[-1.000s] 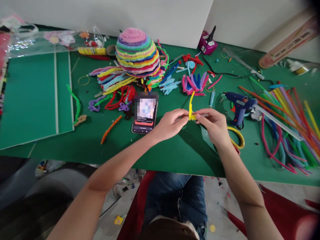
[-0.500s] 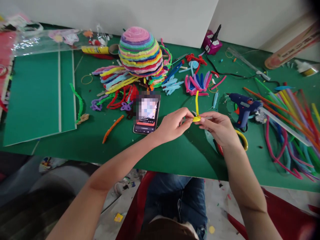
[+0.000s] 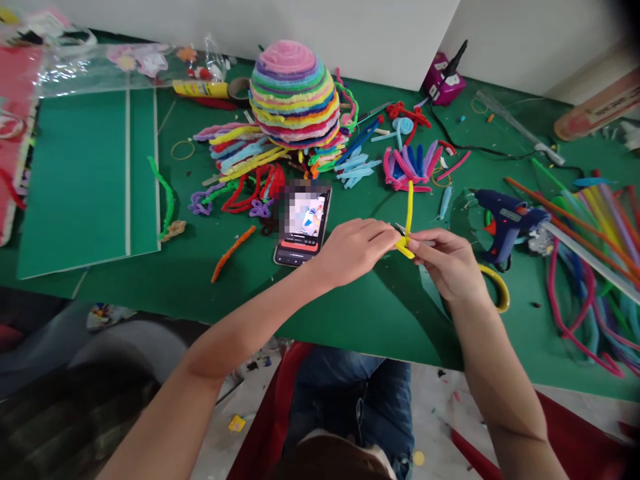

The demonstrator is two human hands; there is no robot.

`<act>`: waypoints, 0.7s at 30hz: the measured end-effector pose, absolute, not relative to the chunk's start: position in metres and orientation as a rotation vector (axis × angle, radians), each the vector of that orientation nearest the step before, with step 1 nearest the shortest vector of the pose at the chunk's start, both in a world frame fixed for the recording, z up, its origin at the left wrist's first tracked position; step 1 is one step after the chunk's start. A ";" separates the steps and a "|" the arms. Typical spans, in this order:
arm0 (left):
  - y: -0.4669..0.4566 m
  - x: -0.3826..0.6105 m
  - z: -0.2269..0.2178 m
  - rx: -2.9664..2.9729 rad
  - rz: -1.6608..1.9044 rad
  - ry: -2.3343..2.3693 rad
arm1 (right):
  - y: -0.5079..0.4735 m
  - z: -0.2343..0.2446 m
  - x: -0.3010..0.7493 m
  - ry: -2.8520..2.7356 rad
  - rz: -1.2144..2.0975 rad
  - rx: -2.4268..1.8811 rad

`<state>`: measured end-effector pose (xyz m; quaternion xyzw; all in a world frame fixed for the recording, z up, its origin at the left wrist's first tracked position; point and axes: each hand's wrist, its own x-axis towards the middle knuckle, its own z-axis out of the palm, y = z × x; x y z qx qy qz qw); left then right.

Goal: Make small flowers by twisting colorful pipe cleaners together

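My left hand (image 3: pixel 356 249) and my right hand (image 3: pixel 449 261) meet above the green table (image 3: pixel 350 307), both pinched on one yellow pipe cleaner (image 3: pixel 409 215). Its long end stands up from my fingers and a short bent end pokes out low between the hands. A thin grey rod also shows between my fingertips. A phone (image 3: pixel 303 224) with a lit screen lies just left of my left hand.
A striped pipe-cleaner dome (image 3: pixel 295 93) stands at the back amid loose coloured pieces. A blue glue gun (image 3: pixel 505 220) and long pipe cleaners (image 3: pixel 590 247) lie right. Yellow-handled scissors (image 3: pixel 495 293) sit under my right wrist. A green board (image 3: pixel 80 180) lies left; a purple glue gun (image 3: pixel 443 77) stands at the back.
Both hands kept their grip on the yellow pipe cleaner and bent its lower end, which now sticks out sideways. The view drifted left, so everything sits further right.
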<state>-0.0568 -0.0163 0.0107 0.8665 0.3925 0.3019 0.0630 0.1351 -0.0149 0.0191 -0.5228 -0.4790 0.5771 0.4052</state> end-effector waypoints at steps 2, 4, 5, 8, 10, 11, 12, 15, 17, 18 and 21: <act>-0.017 -0.056 0.012 2.610 0.930 1.185 | -0.015 0.021 0.135 -1.194 1.476 -1.308; -0.017 -0.056 0.014 2.597 0.928 1.176 | -0.015 0.023 0.135 -1.188 1.485 -1.290; -0.017 -0.056 0.015 2.582 0.923 1.168 | -0.015 0.024 0.135 -1.191 1.484 -1.284; -0.017 -0.056 0.018 2.477 0.903 1.176 | -0.016 0.022 0.137 -1.235 1.460 -1.266; -0.018 -0.055 0.020 2.370 0.895 1.184 | -0.016 0.020 0.139 -1.287 1.426 -1.245; -0.018 -0.055 0.021 2.313 0.898 1.182 | -0.016 0.019 0.139 -1.315 1.405 -1.233; -0.018 -0.055 0.022 2.252 0.902 1.175 | -0.017 0.018 0.140 -1.339 1.382 -1.225; -0.019 -0.054 0.025 2.021 0.900 1.135 | -0.018 0.020 0.138 -1.410 1.313 -1.232; -0.018 -0.054 0.027 1.829 0.891 1.093 | -0.019 0.022 0.137 -1.461 1.266 -1.241; -0.017 -0.054 0.028 1.737 0.885 1.071 | -0.019 0.024 0.136 -1.487 1.240 -1.240; -0.015 -0.054 0.027 1.547 0.868 1.035 | -0.021 0.025 0.134 -1.569 1.143 -1.218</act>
